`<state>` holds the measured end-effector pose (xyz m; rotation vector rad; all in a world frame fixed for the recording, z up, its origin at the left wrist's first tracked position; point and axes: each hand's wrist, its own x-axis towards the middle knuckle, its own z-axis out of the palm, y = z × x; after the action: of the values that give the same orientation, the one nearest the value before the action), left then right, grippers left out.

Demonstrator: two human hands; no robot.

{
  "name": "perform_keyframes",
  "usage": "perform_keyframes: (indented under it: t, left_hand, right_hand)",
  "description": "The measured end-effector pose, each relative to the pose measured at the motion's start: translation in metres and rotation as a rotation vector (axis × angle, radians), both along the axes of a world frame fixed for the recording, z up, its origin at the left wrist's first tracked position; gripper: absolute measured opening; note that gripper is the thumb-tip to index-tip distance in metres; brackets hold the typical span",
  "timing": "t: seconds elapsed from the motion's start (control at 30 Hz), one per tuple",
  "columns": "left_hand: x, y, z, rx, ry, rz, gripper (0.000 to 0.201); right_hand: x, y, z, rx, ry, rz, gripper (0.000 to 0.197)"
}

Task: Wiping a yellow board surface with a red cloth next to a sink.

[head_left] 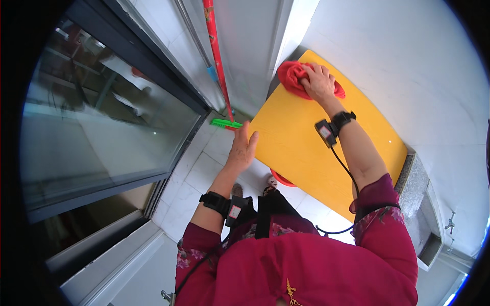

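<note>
A yellow tabletop (306, 148) stretches in front of me, its far end close to the wall corner. On that far end lies a bunched red cloth (293, 76). My right hand (320, 83) is over the cloth, fingers curled onto it and pressing it against the surface. My left hand (242, 149) is at the table's left edge, fingers stretched and thumb apart, holding nothing. Whether it touches the edge I cannot tell.
A green broom head (226, 124) stands on the tiled floor, near a red pole (214, 46) and a metal pole (193, 31). Left is a dark-framed glass window (112, 117). A red basin (282, 178) shows under the table. Right is a grey stone sink (421, 204) with a tap (449, 223).
</note>
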<state>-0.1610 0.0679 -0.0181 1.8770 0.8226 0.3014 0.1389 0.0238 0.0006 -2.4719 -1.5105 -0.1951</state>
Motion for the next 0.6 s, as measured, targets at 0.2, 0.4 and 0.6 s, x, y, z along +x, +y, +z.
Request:
perform_keyframes:
  t: [0.2, 0.4, 0.6]
  left_hand:
    - [-0.004, 0.0, -0.004, -0.018, -0.007, 0.04, 0.067]
    - [-0.007, 0.004, 0.025, -0.519, -0.208, 0.055, 0.073]
    - [-0.05, -0.006, 0.009, -0.783, -0.071, 0.27, 0.08]
  right_hand:
    - [-0.076, 0.003, -0.003, 0.001, 0.003, 0.04, 0.048]
    - [-0.15, -0.075, 0.01, 0.055, 0.166, 0.659, 0.057]
    - [-0.072, -0.049, 0.0, 0.078, -0.005, 0.152, 0.049]
